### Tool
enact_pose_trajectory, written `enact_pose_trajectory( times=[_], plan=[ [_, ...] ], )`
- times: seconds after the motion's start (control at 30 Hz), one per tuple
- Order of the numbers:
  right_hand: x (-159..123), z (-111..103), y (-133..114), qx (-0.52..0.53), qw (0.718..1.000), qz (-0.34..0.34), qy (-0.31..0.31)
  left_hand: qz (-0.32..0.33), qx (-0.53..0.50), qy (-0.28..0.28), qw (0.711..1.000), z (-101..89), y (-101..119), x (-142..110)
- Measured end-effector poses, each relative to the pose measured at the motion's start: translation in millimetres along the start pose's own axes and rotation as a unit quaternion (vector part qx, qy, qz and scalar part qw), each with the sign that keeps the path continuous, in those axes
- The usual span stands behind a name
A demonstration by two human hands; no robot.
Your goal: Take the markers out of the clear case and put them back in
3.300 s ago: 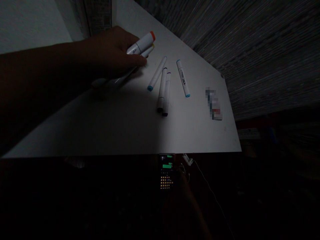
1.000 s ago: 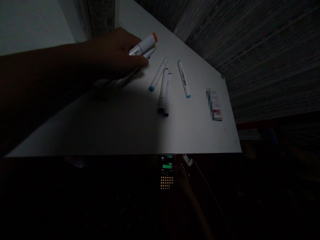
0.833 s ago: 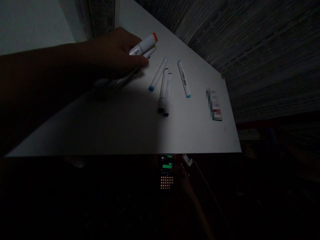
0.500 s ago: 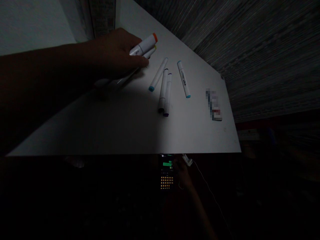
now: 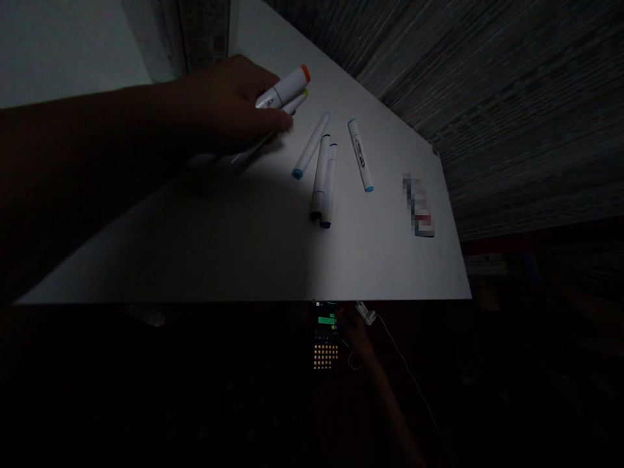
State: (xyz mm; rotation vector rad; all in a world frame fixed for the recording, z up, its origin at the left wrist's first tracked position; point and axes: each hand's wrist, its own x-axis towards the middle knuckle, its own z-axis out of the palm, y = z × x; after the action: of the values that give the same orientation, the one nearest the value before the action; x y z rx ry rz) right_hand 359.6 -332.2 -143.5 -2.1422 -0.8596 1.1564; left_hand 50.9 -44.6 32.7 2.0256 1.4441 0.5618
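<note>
White tabletop (image 5: 390, 260) was occupied by four markers (image 5: 320, 179); orange-ended marker (image 5: 286, 88) and yellow-ended marker (image 5: 296, 101) were gripped in left hand (image 5: 241, 104), fingers curled. Right hand (image 5: 358, 336), by lit smartphone (image 5: 325, 338): grip could not be determined.

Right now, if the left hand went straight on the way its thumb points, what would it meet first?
Probably the nearer blue-capped marker, close to its far end. How high the left hand is above the white table is unclear, so it might pass over.
</note>
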Motion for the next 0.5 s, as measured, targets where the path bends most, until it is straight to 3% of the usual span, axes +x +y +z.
enact_pose_trajectory(
  times=[0.33,0.5],
  plan=[
    [-3.1,2.3,-6.9,0.016,1.0,0.023,-0.004,0.027,0.004,-0.002,1.0,-1.1,-5.4,2.8],
    [-4.6,3.5,-7.1,-0.005,1.0,0.008,-0.017,0.003,0.002,-0.006,1.0,-2.1,-2.0,0.9]
  ],
)
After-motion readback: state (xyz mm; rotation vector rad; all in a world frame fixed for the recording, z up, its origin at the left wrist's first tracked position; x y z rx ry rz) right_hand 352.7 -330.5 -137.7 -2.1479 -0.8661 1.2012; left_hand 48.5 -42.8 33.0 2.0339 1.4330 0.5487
